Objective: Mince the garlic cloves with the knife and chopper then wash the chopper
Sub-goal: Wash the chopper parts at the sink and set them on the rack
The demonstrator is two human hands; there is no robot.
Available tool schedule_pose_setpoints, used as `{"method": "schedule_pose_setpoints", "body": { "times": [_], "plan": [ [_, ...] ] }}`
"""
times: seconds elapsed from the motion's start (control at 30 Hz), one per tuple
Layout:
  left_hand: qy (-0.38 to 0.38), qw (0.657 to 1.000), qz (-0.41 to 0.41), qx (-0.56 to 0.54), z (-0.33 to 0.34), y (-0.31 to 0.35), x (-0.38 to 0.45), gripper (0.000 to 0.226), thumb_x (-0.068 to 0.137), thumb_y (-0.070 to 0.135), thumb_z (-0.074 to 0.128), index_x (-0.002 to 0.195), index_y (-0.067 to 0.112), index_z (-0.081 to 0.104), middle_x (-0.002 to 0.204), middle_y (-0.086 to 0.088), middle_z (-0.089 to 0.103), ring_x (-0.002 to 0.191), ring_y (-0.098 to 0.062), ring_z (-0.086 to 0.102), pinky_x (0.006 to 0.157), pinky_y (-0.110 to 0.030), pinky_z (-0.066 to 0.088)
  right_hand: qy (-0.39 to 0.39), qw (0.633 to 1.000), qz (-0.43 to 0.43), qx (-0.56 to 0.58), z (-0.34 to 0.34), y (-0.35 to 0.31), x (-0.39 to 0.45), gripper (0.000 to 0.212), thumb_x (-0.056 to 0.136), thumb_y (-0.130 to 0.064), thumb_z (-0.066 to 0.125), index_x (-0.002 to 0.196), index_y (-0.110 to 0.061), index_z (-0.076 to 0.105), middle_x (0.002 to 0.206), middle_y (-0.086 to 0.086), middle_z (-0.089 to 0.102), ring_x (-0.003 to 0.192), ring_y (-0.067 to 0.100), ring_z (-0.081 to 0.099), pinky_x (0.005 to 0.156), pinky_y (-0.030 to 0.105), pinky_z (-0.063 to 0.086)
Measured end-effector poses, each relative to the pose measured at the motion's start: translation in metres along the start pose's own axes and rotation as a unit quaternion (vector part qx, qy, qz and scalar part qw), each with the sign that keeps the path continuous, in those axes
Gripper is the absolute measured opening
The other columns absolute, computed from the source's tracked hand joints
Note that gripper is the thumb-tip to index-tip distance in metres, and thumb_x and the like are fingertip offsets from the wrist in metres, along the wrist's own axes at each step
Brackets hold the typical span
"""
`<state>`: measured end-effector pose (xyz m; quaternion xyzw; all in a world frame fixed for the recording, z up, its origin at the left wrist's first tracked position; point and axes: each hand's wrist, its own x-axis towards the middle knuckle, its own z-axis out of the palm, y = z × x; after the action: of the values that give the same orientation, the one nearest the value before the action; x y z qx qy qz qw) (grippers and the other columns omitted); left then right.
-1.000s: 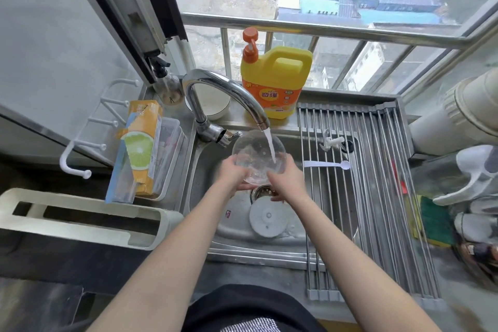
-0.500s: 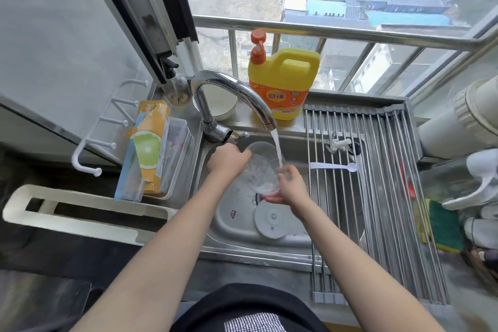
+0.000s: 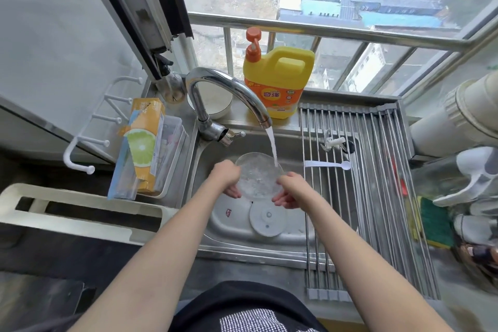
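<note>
Now we cradle the wet clear chopper bowl (image 3: 258,178) between left hand (image 3: 227,177) and right hand (image 3: 290,189) under the tap's stream (image 3: 272,147), and, slick, it may slip into the sink (image 3: 231,229) below.

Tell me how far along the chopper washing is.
Done: mincing appears finished; no garlic or knife is in view. In hand: both hands, left hand and right hand, hold the clear chopper bowl under the running faucet. Left: the white lid lies in the sink, apparently unrinsed.
</note>
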<state>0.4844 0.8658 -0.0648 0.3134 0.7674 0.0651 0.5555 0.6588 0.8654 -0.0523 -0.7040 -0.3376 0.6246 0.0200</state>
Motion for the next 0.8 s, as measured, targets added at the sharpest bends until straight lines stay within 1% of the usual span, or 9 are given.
{"method": "schedule_pose_setpoints", "body": {
  "times": [0.1,0.17,0.27,0.37,0.47,0.53,0.67,0.73,0.8],
  "plan": [
    [0.059,0.984,0.130,0.108,-0.004,0.000,0.003,0.039,0.090,0.004,0.035,0.123,0.001,0.056,0.120,-0.025,0.061,0.103,-0.035,0.064,0.070,-0.025,0.051,-0.022,0.999,-0.004,0.023,0.012,0.011,0.005,0.038,0.098,-0.013,0.031,0.136,-0.010,0.030,0.074,0.022,0.065,0.048,0.024,0.067,0.041,0.024,0.052],
    [0.085,0.975,0.188,0.080,-0.003,0.005,0.001,0.053,0.086,-0.005,0.037,0.133,0.012,0.054,0.132,-0.013,0.057,0.120,-0.026,0.054,0.083,-0.020,0.043,0.018,0.996,-0.047,0.079,0.022,0.014,0.008,0.028,0.099,-0.013,0.032,0.125,-0.004,0.039,0.079,0.022,0.060,0.047,0.026,0.067,0.043,0.030,0.056],
    [0.120,0.972,0.203,-0.001,-0.001,0.005,0.003,0.049,0.084,-0.005,0.049,0.129,0.015,0.056,0.122,-0.005,0.061,0.111,-0.018,0.056,0.073,-0.013,0.036,0.107,0.977,-0.166,0.083,0.027,0.006,0.000,0.006,0.097,-0.008,0.033,0.099,-0.007,0.039,0.088,0.032,0.059,0.041,0.022,0.062,0.040,0.029,0.053],
    [0.160,0.975,0.145,-0.050,-0.004,0.001,0.008,0.030,0.088,0.011,0.062,0.118,0.011,0.064,0.117,-0.005,0.064,0.110,-0.020,0.057,0.078,-0.021,0.037,0.143,0.959,-0.243,0.016,0.027,-0.003,-0.008,0.020,0.092,-0.004,0.037,0.111,-0.011,0.036,0.087,0.025,0.061,0.044,0.023,0.056,0.037,0.028,0.047],
    [0.175,0.965,0.187,0.051,-0.007,0.005,0.009,0.028,0.098,0.025,0.051,0.114,0.008,0.067,0.117,-0.011,0.067,0.109,-0.028,0.059,0.085,-0.030,0.043,0.211,0.941,-0.214,-0.157,0.018,-0.008,-0.005,0.030,0.086,-0.009,0.041,0.113,-0.022,0.038,0.089,0.010,0.064,0.064,0.028,0.064,0.051,0.034,0.050],
    [0.169,0.949,0.221,0.146,-0.009,0.013,0.005,0.034,0.099,0.033,0.045,0.097,0.008,0.068,0.101,-0.013,0.069,0.097,-0.031,0.061,0.076,-0.033,0.046,0.222,0.928,-0.178,-0.242,0.011,-0.009,0.001,0.021,0.088,-0.018,0.051,0.108,-0.020,0.045,0.094,0.006,0.063,0.079,0.029,0.062,0.061,0.032,0.046],
    [0.155,0.935,0.210,0.239,-0.011,0.026,0.002,0.057,0.097,0.056,0.036,0.059,0.017,0.050,0.065,-0.003,0.054,0.074,-0.028,0.058,0.058,-0.031,0.035,0.199,0.941,-0.219,-0.164,0.006,-0.013,0.011,0.013,0.091,-0.023,0.055,0.101,-0.015,0.055,0.101,0.009,0.064,0.092,0.031,0.061,0.071,0.033,0.047],
    [0.164,0.939,0.215,0.211,-0.010,0.026,-0.003,0.053,0.097,0.051,0.042,0.062,0.014,0.058,0.064,-0.002,0.057,0.072,-0.028,0.060,0.055,-0.029,0.035,0.212,0.941,-0.238,-0.117,0.006,-0.013,0.013,0.017,0.097,-0.021,0.047,0.101,-0.012,0.061,0.101,0.011,0.065,0.090,0.029,0.060,0.068,0.027,0.048],
    [0.153,0.959,0.201,0.127,-0.008,0.025,-0.007,0.029,0.096,0.033,0.050,0.089,0.014,0.071,0.087,-0.003,0.068,0.078,-0.026,0.065,0.053,-0.026,0.045,0.222,0.946,-0.228,-0.057,0.009,-0.011,0.011,0.021,0.100,-0.020,0.043,0.104,-0.008,0.061,0.100,0.012,0.062,0.086,0.027,0.057,0.054,0.015,0.048]
  ]
}}
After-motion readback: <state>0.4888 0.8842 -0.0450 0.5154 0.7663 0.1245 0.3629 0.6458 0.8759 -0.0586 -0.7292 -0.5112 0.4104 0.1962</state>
